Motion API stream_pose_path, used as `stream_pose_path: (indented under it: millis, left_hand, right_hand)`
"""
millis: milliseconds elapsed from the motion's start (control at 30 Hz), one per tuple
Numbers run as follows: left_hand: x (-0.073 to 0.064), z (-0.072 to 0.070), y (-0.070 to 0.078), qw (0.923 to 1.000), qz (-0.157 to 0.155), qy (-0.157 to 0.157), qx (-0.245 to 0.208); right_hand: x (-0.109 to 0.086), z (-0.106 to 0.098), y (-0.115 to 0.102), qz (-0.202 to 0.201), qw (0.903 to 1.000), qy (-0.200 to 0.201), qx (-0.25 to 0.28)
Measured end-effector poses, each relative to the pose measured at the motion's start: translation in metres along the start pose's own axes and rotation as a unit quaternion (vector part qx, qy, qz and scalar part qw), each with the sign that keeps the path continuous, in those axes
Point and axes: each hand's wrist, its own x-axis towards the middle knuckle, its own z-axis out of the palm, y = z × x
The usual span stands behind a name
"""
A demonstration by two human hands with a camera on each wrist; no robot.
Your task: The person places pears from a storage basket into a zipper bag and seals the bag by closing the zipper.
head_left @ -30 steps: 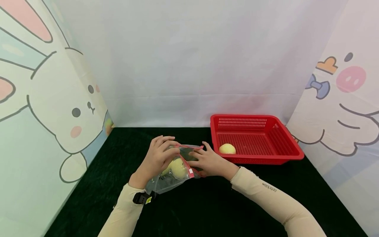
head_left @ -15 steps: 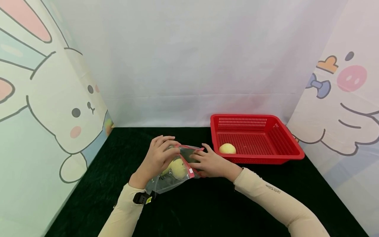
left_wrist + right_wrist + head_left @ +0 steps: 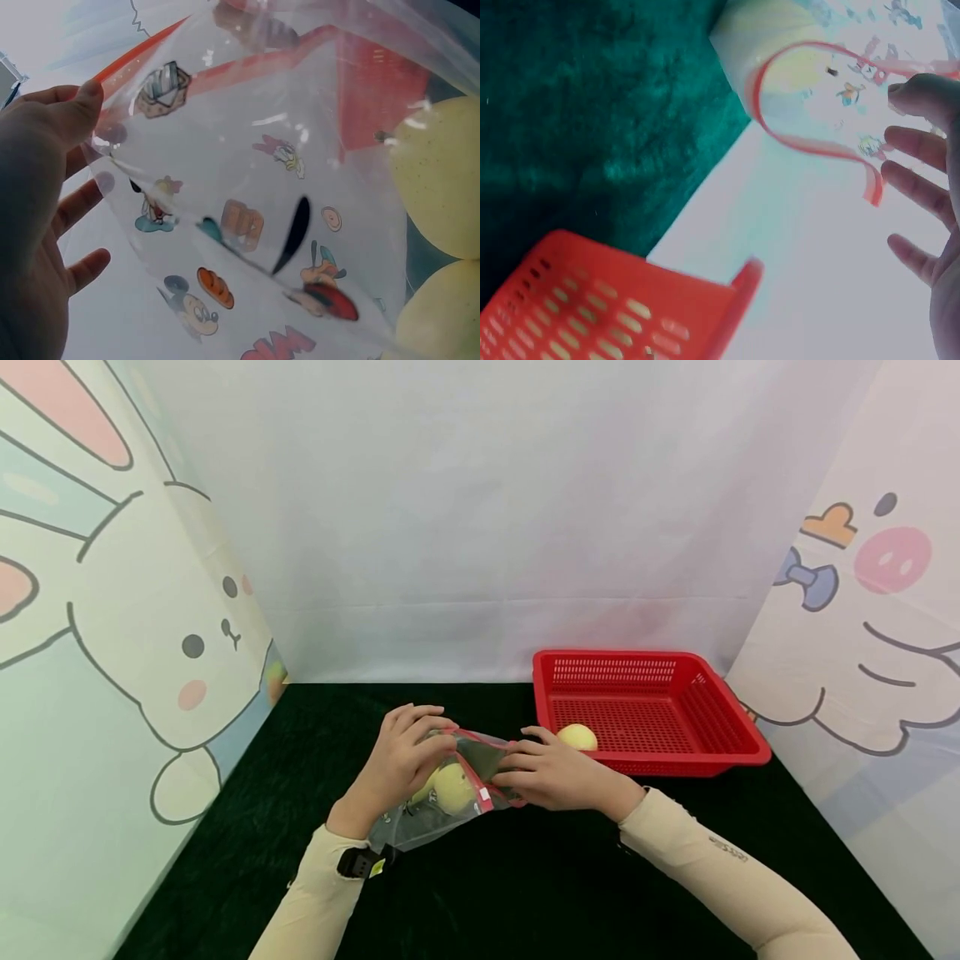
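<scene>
A clear zip bag (image 3: 420,833) with a red strip along its mouth and cartoon prints lies on the dark green cloth. Inside it are two pale yellow pears (image 3: 454,789), side by side in the left wrist view. My left hand (image 3: 395,756) pinches the left end of the bag's mouth between thumb and forefinger. My right hand (image 3: 558,775) is at the right side of the mouth, fingers spread and loosely bent. In the right wrist view nothing sits in its grasp, and the red strip (image 3: 810,142) stands in a gaping curve.
A red perforated basket (image 3: 660,762) stands at the back right, with one yellow pear (image 3: 577,737) in its near left corner. White curtains with cartoon figures enclose the back and sides of the cloth-covered table (image 3: 525,893).
My right hand has drawn back to the right, out of the bag's mouth and toward the basket. My left hand and the pears in the bag stay where they were.
</scene>
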Motion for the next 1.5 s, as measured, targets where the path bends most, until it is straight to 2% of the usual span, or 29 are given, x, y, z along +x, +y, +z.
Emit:
stream_pose_path:
  millis: [133, 267, 433, 600, 767, 900, 1000, 1233, 1500]
  left_hand:
    - [0.0, 0.0, 0.0, 1.0, 0.002, 0.001, 0.002]
    - [-0.001, 0.0, 0.0, 1.0, 0.003, 0.005, 0.0]
    - [-0.002, 0.002, 0.0, 1.0, 0.005, 0.006, -0.001]
    - [-0.002, 0.002, 0.0, 1.0, 0.007, 0.004, 0.005]
    - [-0.001, 0.001, 0.0, 1.0, 0.006, 0.003, 0.004]
    - [0.0, 0.001, 0.0, 0.9999, 0.009, 0.005, 0.006]
    - [0.001, 0.0, -0.001, 0.9999, 0.011, 0.005, 0.005]
    - [0.001, 0.0, -0.002, 0.9999, 0.011, 0.003, 0.004]
    - [0.001, -0.001, -0.001, 0.9999, 0.011, 0.0, 0.007]
  right_hand:
    - [-0.006, -0.005, 0.007, -0.004, 0.9998, 0.017, -0.01]
    - [-0.014, -0.009, 0.016, 0.008, 0.9996, 0.024, -0.007]
    - [-0.032, -0.014, 0.03, 0.06, 0.9979, 0.012, 0.018]
    - [-0.052, -0.017, 0.046, 0.13, 0.9911, -0.005, 0.03]
    - [-0.068, -0.017, 0.06, 0.209, 0.9757, -0.053, 0.04]
    - [-0.076, -0.015, 0.07, 0.268, 0.9551, -0.115, 0.054]
    - [-0.079, -0.013, 0.076, 0.293, 0.9423, -0.15, 0.06]
    - [-0.079, -0.01, 0.084, 0.318, 0.9252, -0.191, 0.082]
    - [-0.079, 0.0, 0.09, 0.324, 0.9151, -0.226, 0.083]
